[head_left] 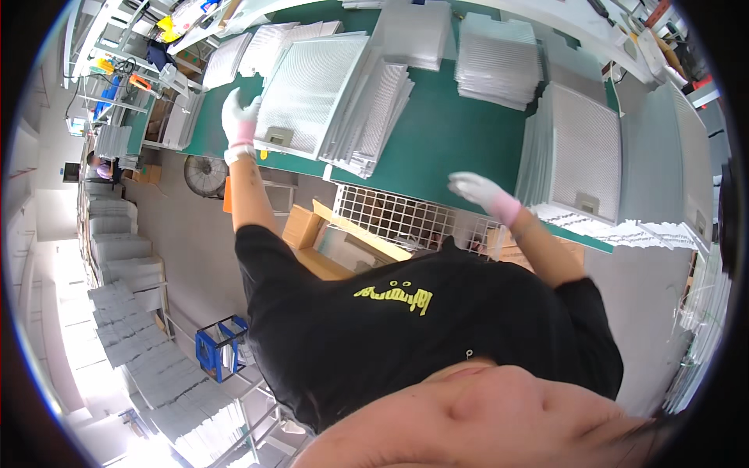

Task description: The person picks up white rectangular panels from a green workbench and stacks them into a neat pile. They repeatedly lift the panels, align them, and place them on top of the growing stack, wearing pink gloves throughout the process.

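A framed mesh panel (312, 90) is lying toward the left of the green tabletop (468, 136), its long axis running away from the body and slanting rightward at the far end. The white-gloved left hand (240, 121) is being held at the panel's left edge, so the panel is lying directly rightward of its fingers. These are being spread rather than clenched; whether the frame is being touched by the thumb cannot be told. A grey tab (278, 138) is being carried along the panel's near edge. The right hand (480, 191) is being held farther off, over the table's near edge, its fingers being extended with nothing grasped; another mesh panel (585, 148) is standing to its right.
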Action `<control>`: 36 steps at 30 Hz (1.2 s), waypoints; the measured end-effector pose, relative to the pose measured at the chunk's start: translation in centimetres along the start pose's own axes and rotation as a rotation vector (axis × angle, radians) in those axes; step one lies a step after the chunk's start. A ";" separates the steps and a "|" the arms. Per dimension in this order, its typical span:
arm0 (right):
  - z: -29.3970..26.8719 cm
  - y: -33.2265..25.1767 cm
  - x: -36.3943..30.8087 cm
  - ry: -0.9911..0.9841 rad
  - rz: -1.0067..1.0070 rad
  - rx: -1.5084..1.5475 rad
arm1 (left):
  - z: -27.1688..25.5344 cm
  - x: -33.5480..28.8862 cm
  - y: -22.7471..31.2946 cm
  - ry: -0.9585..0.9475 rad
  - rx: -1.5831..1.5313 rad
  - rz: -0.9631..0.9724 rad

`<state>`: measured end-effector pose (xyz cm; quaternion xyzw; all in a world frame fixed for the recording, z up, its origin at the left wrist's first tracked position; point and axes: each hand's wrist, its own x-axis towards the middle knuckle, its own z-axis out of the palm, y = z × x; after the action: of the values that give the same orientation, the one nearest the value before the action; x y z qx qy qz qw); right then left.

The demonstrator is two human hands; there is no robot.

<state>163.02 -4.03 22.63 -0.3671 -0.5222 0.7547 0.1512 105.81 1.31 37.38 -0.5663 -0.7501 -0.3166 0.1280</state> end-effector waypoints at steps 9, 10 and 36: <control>11.8 -8.7 17.5 0.167 0.072 0.331 | 3.3 0.4 -8.6 -0.972 -0.338 -0.532; 12.5 -9.3 18.1 0.166 0.087 0.375 | 3.1 0.0 -8.2 -0.996 -0.355 -0.538; 10.2 -10.1 11.1 0.135 -0.436 0.383 | -2.2 -13.8 4.5 -0.631 -1.271 -0.716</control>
<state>146.57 -0.03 29.22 -0.2604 -0.4258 0.7632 0.4105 114.12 -9.94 32.94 -0.3180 -0.5630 -0.5307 -0.5479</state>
